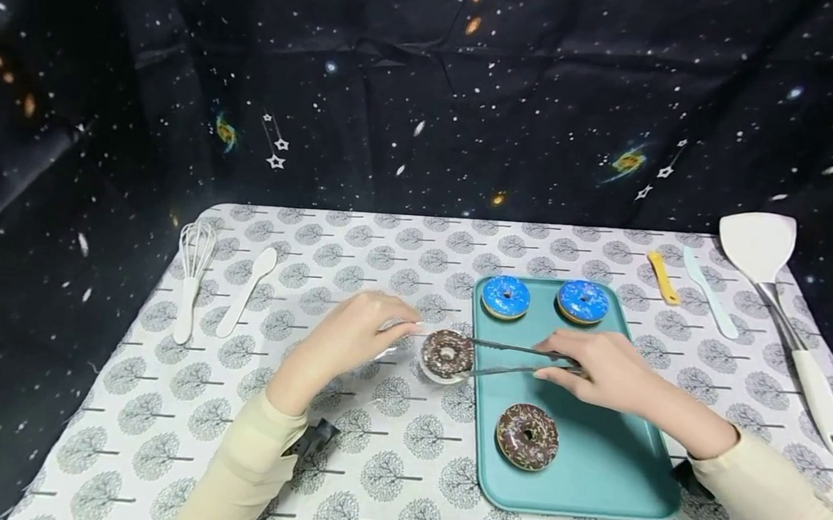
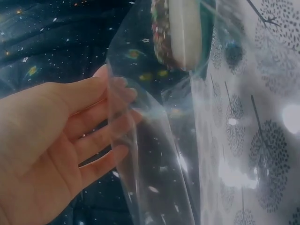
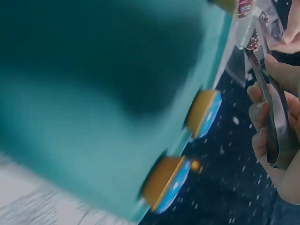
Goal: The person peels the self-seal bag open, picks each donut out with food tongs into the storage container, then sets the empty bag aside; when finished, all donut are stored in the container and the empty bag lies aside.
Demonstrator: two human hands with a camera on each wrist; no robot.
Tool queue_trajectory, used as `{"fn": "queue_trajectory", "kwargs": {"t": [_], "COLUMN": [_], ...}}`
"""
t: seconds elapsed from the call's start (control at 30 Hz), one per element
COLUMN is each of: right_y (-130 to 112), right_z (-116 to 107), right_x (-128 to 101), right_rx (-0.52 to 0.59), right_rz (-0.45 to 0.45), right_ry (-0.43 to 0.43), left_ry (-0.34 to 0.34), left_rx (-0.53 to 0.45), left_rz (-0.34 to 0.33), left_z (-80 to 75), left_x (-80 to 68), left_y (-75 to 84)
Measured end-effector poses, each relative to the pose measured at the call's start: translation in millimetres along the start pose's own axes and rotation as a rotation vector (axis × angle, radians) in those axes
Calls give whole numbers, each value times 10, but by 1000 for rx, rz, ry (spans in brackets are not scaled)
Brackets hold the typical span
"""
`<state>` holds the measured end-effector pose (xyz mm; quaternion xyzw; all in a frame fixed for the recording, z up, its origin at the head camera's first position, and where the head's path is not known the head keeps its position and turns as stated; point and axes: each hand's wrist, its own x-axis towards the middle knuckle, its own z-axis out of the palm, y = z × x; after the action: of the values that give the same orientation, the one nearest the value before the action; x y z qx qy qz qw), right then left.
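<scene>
My left hand [image 1: 353, 336] pinches the edge of a clear plastic bag [image 2: 150, 154] between thumb and fingers, left of the tray. With my right hand [image 1: 608, 372] I grip metal tongs [image 1: 515, 348], whose tips hold a chocolate doughnut [image 1: 462, 358] with sprinkles and a white base. That doughnut hangs beyond the tray's left edge, at the bag; how far inside the bag it sits I cannot tell. On the teal tray [image 1: 589, 482] lie another chocolate doughnut [image 1: 541, 454] near the front left and two blue doughnuts [image 1: 506, 308] [image 3: 213, 115] along the back.
A white whisk [image 1: 186, 308] and a white spoon [image 1: 241, 304] lie at the left. To the right of the tray are a yellow-handled utensil [image 1: 664, 279], a pale blue knife [image 1: 711, 298] and a large white spatula [image 1: 810, 380]. A tree-patterned cloth [image 1: 387, 475] covers the table.
</scene>
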<state>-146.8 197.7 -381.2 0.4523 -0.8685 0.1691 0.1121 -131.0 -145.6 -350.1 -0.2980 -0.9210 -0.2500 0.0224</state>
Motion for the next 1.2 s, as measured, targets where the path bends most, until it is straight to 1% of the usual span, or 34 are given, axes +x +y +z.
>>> {"fn": "queue_trajectory", "kwargs": {"t": [0.23,0.3,0.37,0.5,0.7,0.87,0.97,1.1,1.2], "right_y": [61,71,78,86,141,145,135,151,184], "right_z": [-176,-232,-285,-398,-546,-606,-599,-578,-579], "right_x": [-355,-453,-550,-759,-1122,-1473,-1658,-1856,-1975], "right_rx": [3,-9,-28,-67,-132,-120,-90,-66,-66], "right_rz": [143,186,225,293,400,498,501,442,422], "right_ry": [71,79,85,90,69,8,6,47,70], "left_ry": [-71,-93,-118,-149,-172,-185,-210,-253,-274], "left_rx": [13,13,9,10,20,22,16,14,20], "left_rz": [-39,-41,-56,-83,-114,-119,-124,-142,-165], "left_z": [36,58,80,122,159,178,193,230,257], "left_x": [-10,-15,-20,-21,7,11,12,8,0], "left_y": [-34,-44,-50,-43,-39,-52,-63,-75,-77]}}
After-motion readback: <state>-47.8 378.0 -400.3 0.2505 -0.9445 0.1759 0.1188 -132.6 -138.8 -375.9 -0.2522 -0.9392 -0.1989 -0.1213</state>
